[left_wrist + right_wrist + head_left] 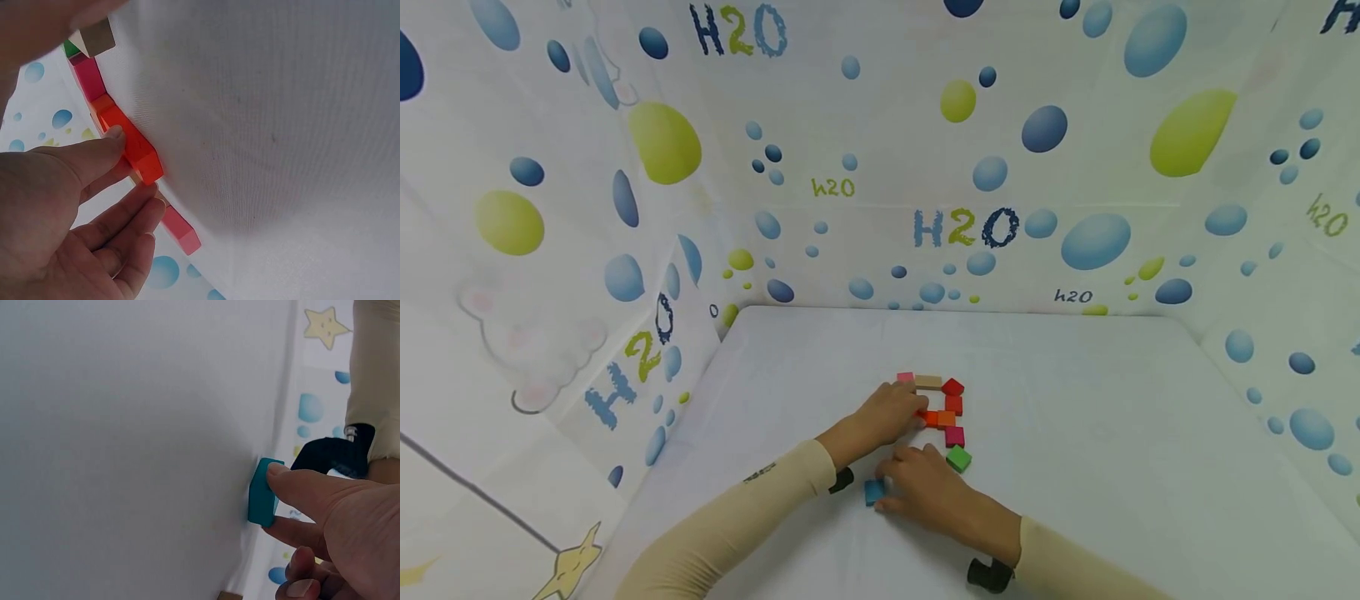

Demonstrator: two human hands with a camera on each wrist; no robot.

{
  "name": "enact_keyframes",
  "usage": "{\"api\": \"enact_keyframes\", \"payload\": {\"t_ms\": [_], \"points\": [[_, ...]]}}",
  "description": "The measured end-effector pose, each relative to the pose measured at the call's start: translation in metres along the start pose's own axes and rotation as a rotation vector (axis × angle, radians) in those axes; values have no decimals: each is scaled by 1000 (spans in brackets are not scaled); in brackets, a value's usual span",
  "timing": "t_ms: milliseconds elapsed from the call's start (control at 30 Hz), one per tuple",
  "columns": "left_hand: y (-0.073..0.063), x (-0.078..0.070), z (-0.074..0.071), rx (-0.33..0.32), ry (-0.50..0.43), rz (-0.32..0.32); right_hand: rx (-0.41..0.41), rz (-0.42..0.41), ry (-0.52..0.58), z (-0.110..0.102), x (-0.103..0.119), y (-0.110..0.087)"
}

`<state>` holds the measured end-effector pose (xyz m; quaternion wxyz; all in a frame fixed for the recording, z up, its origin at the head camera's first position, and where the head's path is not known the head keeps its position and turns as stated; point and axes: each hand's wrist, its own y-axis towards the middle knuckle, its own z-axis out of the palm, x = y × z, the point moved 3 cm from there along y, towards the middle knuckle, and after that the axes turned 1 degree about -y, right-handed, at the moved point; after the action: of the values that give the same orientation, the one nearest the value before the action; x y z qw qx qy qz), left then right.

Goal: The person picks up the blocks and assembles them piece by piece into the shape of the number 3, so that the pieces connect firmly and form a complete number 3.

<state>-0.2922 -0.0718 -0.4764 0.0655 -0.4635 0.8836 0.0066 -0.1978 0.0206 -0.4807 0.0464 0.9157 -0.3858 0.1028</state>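
Observation:
My left hand (891,412) pinches a bright orange-red block (139,150) between thumb and fingers. That block lies against an orange block (947,420) in a bent row on the white table. Nearer me, my right hand (931,487) holds a teal-blue block (262,492) by thumb and finger, low at the table surface. A green block (958,458) sits just beyond the right hand. Close to that hand's blurred fingers, the left wrist view shows a tan block (97,39), which the hand hides in the head view.
The row also has a magenta block (954,437), a red block (953,405), a five-sided red block (952,387), a long tan block (928,382) and a pink block (906,377). Printed cloth (880,167) surrounds the white table (1075,433). Dark wrist cameras (990,575) hang below the sleeves.

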Motion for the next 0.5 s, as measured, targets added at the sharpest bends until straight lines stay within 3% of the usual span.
{"api": "enact_keyframes", "payload": {"t_ms": [167, 500], "points": [[1, 1, 1, 2, 8, -2, -29, 2, -18, -2, -8, 0], [0, 1, 2, -14, 11, 2, -124, 1, 49, 3, -22, -1]]}}
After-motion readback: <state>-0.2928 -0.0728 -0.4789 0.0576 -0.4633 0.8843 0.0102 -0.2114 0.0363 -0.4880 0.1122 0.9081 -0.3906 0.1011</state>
